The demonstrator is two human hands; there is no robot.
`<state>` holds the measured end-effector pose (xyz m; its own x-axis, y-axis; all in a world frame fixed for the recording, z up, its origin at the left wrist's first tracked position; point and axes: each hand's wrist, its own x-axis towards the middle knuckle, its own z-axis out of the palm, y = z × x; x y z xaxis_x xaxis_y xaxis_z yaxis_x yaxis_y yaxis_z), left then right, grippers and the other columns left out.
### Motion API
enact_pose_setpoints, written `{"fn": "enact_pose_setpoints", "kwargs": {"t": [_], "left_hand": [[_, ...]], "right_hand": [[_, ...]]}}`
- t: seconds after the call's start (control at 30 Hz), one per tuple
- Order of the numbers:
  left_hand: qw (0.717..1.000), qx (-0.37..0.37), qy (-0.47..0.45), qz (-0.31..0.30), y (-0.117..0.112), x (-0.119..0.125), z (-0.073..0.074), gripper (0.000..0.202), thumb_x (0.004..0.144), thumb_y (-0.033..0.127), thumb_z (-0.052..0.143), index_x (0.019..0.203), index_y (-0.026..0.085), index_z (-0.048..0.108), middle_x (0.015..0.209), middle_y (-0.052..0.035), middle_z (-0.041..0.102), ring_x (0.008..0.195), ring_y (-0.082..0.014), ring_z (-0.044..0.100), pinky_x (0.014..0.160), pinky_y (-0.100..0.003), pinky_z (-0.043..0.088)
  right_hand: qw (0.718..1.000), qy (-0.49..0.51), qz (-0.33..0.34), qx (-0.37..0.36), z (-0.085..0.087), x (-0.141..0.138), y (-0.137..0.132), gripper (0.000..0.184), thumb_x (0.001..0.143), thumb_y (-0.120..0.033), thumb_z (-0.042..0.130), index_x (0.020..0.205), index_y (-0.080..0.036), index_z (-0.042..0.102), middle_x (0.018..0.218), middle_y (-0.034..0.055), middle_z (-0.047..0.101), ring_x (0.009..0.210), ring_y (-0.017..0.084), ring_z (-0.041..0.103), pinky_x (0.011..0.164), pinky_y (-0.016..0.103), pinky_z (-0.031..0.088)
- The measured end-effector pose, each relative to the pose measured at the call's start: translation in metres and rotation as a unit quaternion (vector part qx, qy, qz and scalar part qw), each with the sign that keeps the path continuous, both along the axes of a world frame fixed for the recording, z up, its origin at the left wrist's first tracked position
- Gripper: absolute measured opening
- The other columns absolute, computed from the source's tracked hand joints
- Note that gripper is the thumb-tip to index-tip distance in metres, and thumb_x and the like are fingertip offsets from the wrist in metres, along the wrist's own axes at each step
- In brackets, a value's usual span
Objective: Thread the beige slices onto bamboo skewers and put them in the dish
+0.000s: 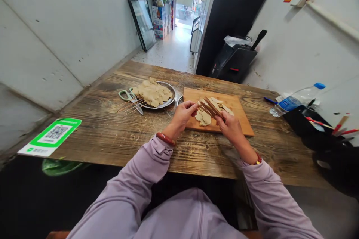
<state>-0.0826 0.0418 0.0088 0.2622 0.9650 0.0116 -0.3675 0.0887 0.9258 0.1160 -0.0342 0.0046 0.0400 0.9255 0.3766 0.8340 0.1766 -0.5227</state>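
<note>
Over the near part of a wooden cutting board [243, 121], both hands are raised close together. The right hand [230, 126] grips a bundle of thin brown sticks [209, 107], fanned slightly toward the left hand [183, 115]. Fingertips of the left hand are drawn together just beside the stick ends; whether a stick is pinched there cannot be determined. Beneath and around the bundle, pale flat slices [204, 119] lie on the board, partly hidden. Left of the board, on the table [131, 134], a round metal plate [172, 101] carries a heap of similar pieces [153, 92], with sticks projecting past its rim. Scissors [138, 110] with green handles lie beside the plate, partly under those sticks.
</note>
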Motion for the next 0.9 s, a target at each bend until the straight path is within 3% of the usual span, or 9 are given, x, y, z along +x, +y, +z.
{"fn": "enact_pose_setpoints", "kwargs": {"t": [0.23,0.37,0.6,0.77,0.9], "left_hand": [[0.999,0.037,0.007,0.006,-0.001,-0.004,-0.001,0.028,0.070,0.039,0.082,0.069,0.015,0.066,0.061,0.0016,0.059,0.057,-0.0087,0.052,0.058,-0.023,0.042],[0.999,0.047,0.005,0.008,0.000,-0.005,-0.002,0.026,0.070,0.038,0.078,0.069,0.015,0.065,0.061,0.0017,0.059,0.057,-0.0088,0.051,0.058,-0.023,0.041],[0.998,0.053,0.008,0.014,-0.002,-0.001,-0.004,0.020,0.070,0.033,0.074,0.067,0.016,0.063,0.060,0.0027,0.056,0.056,-0.0088,0.050,0.057,-0.023,0.040],[0.993,0.055,-0.002,0.101,0.009,-0.005,-0.006,0.018,0.070,0.030,0.070,0.064,0.018,0.059,0.059,0.0045,0.053,0.055,-0.0080,0.048,0.056,-0.022,0.040],[0.979,0.017,-0.026,0.202,0.027,-0.020,-0.005,0.015,0.070,0.028,0.067,0.066,0.019,0.056,0.059,0.0067,0.050,0.051,-0.0066,0.045,0.053,-0.020,0.038]], "right_hand": [[0.999,0.035,0.018,-0.004,-0.004,-0.004,0.002,0.034,0.094,-0.048,0.056,0.071,-0.024,0.051,0.064,-0.0008,0.056,0.060,0.017,0.053,0.059,0.029,0.034],[1.000,0.018,0.014,0.004,-0.009,-0.007,0.005,0.036,0.096,-0.048,0.053,0.070,-0.024,0.048,0.065,0.0002,0.058,0.061,0.018,0.054,0.060,0.029,0.035],[0.993,-0.112,-0.025,0.014,-0.012,-0.011,-0.002,0.029,0.103,-0.040,0.044,0.083,-0.023,0.056,0.078,0.0066,0.069,0.070,0.022,0.063,0.060,0.030,0.036],[0.977,-0.205,-0.064,0.013,-0.023,-0.005,-0.010,0.028,0.106,-0.037,0.041,0.093,-0.022,0.062,0.080,0.0086,0.072,0.068,0.023,0.066,0.057,0.031,0.033],[0.965,-0.245,-0.084,0.047,-0.032,0.029,-0.019,0.036,0.106,-0.044,0.038,0.089,-0.024,0.063,0.072,0.0069,0.069,0.058,0.022,0.060,0.053,0.031,0.028]]}}
